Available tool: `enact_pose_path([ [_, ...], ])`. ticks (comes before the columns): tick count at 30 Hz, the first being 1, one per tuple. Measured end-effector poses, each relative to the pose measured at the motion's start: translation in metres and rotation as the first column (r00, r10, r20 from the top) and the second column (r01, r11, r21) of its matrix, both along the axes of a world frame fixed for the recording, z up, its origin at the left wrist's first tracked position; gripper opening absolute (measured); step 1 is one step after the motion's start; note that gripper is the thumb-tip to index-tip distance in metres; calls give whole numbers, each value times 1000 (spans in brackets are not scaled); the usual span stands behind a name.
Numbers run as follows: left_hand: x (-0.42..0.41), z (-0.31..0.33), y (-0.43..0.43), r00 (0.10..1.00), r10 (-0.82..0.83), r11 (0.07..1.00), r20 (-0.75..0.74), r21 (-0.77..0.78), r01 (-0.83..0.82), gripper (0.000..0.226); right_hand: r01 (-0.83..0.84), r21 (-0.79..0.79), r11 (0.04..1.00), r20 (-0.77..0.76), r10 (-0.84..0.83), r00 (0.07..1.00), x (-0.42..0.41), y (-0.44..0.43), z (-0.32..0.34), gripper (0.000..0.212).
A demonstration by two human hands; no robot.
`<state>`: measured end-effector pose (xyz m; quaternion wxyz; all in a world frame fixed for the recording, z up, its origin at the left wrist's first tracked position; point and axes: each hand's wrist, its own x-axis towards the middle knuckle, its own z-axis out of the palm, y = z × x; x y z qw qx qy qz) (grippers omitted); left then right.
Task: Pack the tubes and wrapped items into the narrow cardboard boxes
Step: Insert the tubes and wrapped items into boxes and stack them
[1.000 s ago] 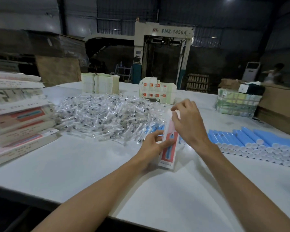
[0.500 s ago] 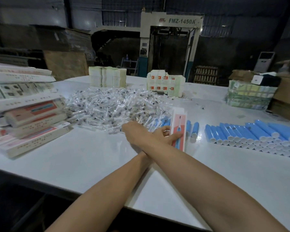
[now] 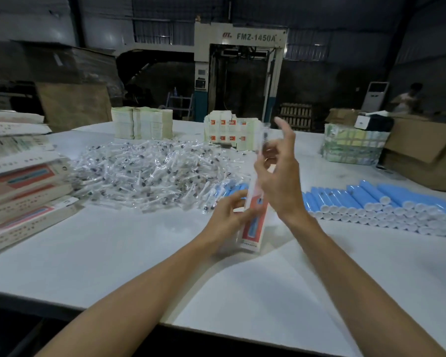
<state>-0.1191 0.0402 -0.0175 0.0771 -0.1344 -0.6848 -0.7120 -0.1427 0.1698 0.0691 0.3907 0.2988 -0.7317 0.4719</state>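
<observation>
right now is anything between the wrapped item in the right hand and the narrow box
Nothing visible. The right hand pinches the wrapped item just above the narrow box, which the left hand holds nearly upright. The box's top end is hidden behind the right hand, so its mouth cannot be checked.

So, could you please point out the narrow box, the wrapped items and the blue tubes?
narrow box (image 3: 255, 217), head view, its red front panel
wrapped items (image 3: 150, 173), head view, middle of the heap
blue tubes (image 3: 371, 191), head view, one tube's blue body
</observation>
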Motion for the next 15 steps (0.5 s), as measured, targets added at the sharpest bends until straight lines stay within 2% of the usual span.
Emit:
enact_pose_path([
  [3,1,1,4,1000,0,998,-13,-63,-1,42,33,-260,965,19,-29,999,-12,39,1,75],
  [5,-4,-3,2,998,-5,993,-62,-117,-2,44,-2,-351,936,81,32,996,-19,61,5,63],
  [8,-2,0,4,996,1,990,-84,-142,-13,50,-67,-328,942,138,118,983,-22,60,6,43],
  [11,-1,0,6,995,11,989,-94,-143,-24,48,-138,-285,949,179,194,965,-23,60,7,37],
  [15,-2,-1,5,996,21,992,-81,-119,-30,48,-92,-167,982,212,127,969,-20,55,3,22],
])
